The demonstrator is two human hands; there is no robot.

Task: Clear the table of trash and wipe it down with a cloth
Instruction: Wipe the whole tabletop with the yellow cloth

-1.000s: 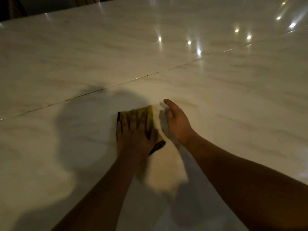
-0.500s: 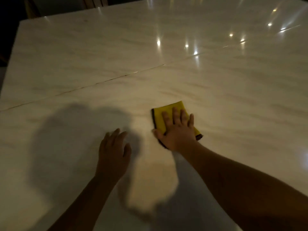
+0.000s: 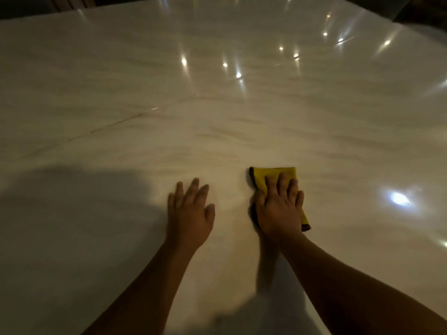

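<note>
Left hand (image 3: 191,213) flat, holding nothing, on the glossy pale marble-look table (image 3: 217,93) | folded yellow cloth with dark edging (image 3: 273,174) lies just right of it, long axis near-to-far | right hand (image 3: 280,209) presses straight-fingered on the cloth, nearer hand for the next stroke.

What I can't see well around my hands

My right hand (image 3: 280,209) lies on the yellow cloth (image 3: 275,174) and hides most of it. Only the far end past my fingers (image 3: 281,182), a thin strip by my little finger and a dark corner near my wrist peek out. My thumb side looks smeary against the cloth's dark edge. I can't tell if my left hand (image 3: 191,213) sits on the table (image 3: 121,68) or floats just over it. My arms (image 3: 362,298) are cut off at the bottom. The table runs off both sides. Far ahead of my hands, the dark shapes (image 3: 70,2) are too dim to tell.
</note>
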